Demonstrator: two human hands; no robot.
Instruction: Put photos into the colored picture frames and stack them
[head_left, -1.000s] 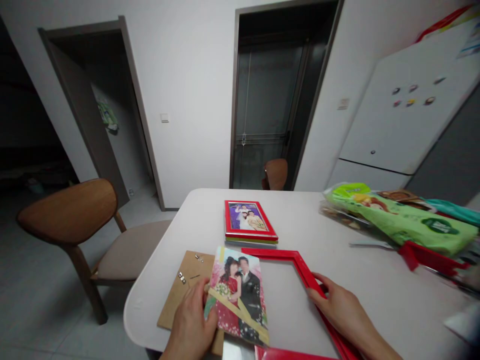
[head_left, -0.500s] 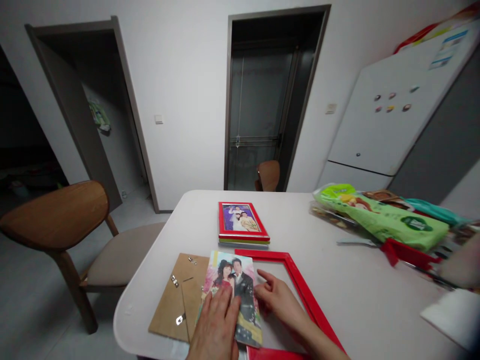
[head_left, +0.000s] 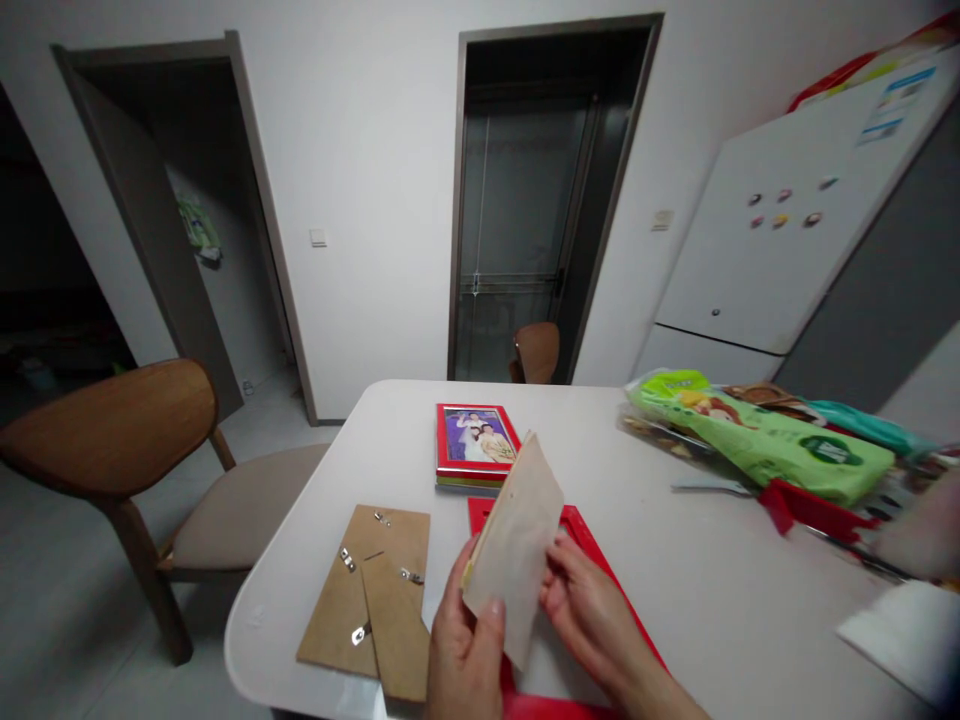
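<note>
Both my hands hold a photo print point(head_left: 517, 540) lifted off the white table point(head_left: 690, 570), its pale blank back turned to me. My left hand point(head_left: 465, 650) grips its lower left edge, thumb pressed on the back. My right hand point(head_left: 592, 620) holds its right side with curled fingers. Under the print lies an empty red picture frame point(head_left: 577, 525), partly hidden by my hands. A brown frame backing board point(head_left: 367, 595) with metal clips lies flat to the left. Farther back rests a red-framed photo point(head_left: 474, 445) on top of other frames.
A wooden chair point(head_left: 127, 440) stands at the table's left. Green snack bags point(head_left: 757, 435) and a red object point(head_left: 810, 505) lie on the right side. A white paper point(head_left: 907, 635) sits at the right edge. Behind are a fridge point(head_left: 780, 250) and two dark doorways.
The photo lay face up on the table under my hands; now both hands have lifted it and turned it so its blank back faces me.
</note>
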